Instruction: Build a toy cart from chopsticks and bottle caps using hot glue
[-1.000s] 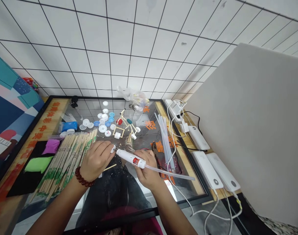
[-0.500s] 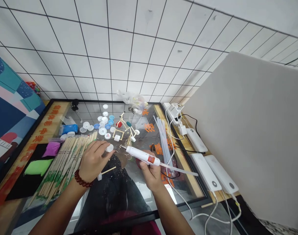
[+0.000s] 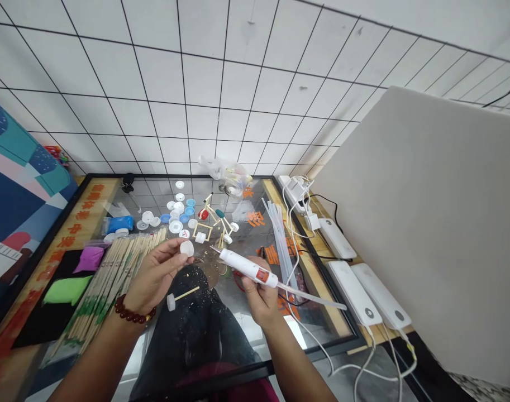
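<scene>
Left hand (image 3: pixel 154 273), left of center: white cap (image 3: pixel 186 248) pinched between thumb and fingers, flat round face toward camera. Reddish-brown bead bracelet (image 3: pixel 131 314) on that wrist. Right hand (image 3: pixel 261 298), lower center: wrapped around white glue gun (image 3: pixel 246 266), orange-red patch on its side. Gun is tilted, nozzle to upper left, tip near the cap but not touching. Clear glue stick (image 3: pixel 315 297) sticks out of its rear toward lower right. Hands apart, each closed on its own item.

Below the left hand, wooden stick (image 3: pixel 187 293) with white piece (image 3: pixel 171 302) at its lower-left end, lying on glass tabletop (image 3: pixel 154 192); small crumbs around. Above the hands, center: stick models (image 3: pixel 202 230) with a red and a dark green piece on them. Just left of those, loose white and blue caps (image 3: pixel 175 226).

Left side: bundle of wooden chopsticks (image 3: pixel 112 273), purple pack (image 3: pixel 89 258) and green pack (image 3: pixel 67 290) on black sheet (image 3: pixel 31 318), blue pack (image 3: pixel 119 224) above. Right of center: spare glue sticks (image 3: pixel 282 240) in a loose pile. Far right: white boxes (image 3: pixel 351 290), white cables (image 3: pixel 332 363), large gray panel (image 3: pixel 430 223). Clear plastic bag (image 3: pixel 229 174) at top edge of the tabletop.
</scene>
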Available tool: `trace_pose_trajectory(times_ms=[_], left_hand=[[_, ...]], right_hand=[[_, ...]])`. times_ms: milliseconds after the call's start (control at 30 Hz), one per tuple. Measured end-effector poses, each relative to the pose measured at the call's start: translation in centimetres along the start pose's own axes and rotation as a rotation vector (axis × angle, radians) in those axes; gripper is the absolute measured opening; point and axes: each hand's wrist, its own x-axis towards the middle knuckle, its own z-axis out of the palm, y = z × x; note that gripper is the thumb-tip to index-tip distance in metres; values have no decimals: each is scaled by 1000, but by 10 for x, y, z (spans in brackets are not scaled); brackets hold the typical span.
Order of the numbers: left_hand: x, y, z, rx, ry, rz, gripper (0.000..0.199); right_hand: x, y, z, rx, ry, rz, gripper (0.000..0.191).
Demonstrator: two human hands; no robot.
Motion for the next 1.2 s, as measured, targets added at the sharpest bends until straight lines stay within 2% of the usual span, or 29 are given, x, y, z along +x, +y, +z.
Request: trace_pose_trajectory(times_ms=[100, 267, 600, 1200], left_hand=[[0, 0, -1, -147, -131, -92, 31], [1, -3, -3, -115, -224, -67, 31], [1, -5, 0, 27, -244, -12, 34], [-1, -2, 2, 114, -175, -27, 33]], right_hand=[[4, -7, -1, -38, -76, -62, 23], [8, -16, 0, -85, -153, -61, 22], [14, -21, -1, -134, -249, -116, 22], [13, -18, 2, -144, -268, -124, 24]])
